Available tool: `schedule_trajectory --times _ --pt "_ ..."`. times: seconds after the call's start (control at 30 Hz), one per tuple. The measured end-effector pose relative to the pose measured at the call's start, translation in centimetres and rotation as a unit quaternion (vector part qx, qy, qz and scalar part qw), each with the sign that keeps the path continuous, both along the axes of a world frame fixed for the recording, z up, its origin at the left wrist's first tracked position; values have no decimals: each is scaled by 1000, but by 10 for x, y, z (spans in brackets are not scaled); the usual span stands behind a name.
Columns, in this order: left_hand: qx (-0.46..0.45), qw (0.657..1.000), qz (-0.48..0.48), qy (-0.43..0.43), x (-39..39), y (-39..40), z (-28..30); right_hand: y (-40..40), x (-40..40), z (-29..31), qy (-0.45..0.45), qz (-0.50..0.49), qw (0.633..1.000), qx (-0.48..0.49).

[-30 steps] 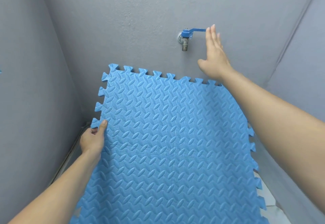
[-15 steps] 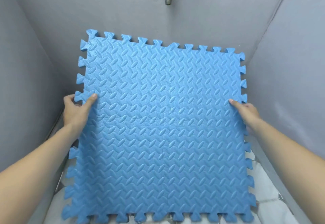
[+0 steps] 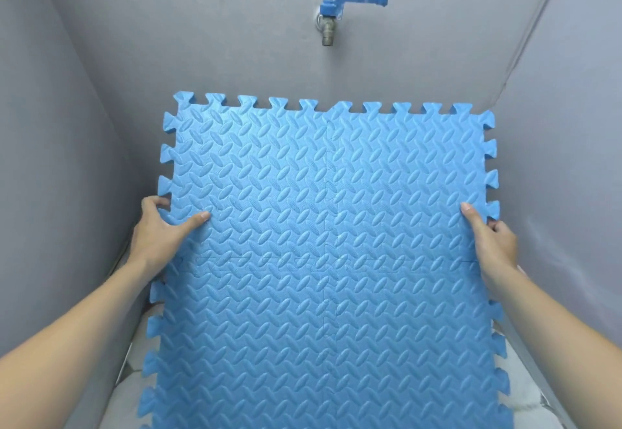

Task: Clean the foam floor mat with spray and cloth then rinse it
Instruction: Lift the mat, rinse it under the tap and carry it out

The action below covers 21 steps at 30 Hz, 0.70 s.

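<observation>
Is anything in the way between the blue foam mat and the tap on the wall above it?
Nothing visible. The blue interlocking foam floor mat, held at its side edges by the left hand and right hand, sits below the blue-handled wall tap, with only bare grey wall between them.

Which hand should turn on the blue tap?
Probably the right hand: the tap handle points toward its side, while the left hand keeps gripping the foam mat under the dry spout.

walls (image 3: 101,58): plain grey, three sides | wall tap (image 3: 331,23): blue lever handle | floor (image 3: 525,391): pale, low corners
</observation>
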<state>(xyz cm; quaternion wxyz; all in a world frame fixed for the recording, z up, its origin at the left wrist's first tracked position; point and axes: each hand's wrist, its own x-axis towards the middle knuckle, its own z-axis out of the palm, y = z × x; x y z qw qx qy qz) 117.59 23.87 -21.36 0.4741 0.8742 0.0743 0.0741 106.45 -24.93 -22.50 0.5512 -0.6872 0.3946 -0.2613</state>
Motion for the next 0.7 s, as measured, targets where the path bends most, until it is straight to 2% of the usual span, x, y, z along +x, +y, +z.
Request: schedule_trajectory --times 0.1,0.23,0.33,0.43,0.5,0.6,0.7 --pt "25 999 -21 30 -4 12 15 4 -7 13 2 20 1000 5" --pt "27 992 -49 109 -40 35 54 18 -38 62 -9 64 992 104" --pt "15 981 -63 182 -74 54 92 26 -69 110 44 120 973 190" --pt "12 970 -32 240 -108 65 139 30 -96 167 101 142 957 233" --pt "-3 970 -18 242 -124 74 176 32 -107 214 107 145 954 241" --pt "-15 971 -4 239 -133 92 248 40 -109 319 87 137 957 239" --pt "-19 977 20 210 -138 86 375 38 -102 439 58 120 965 225"
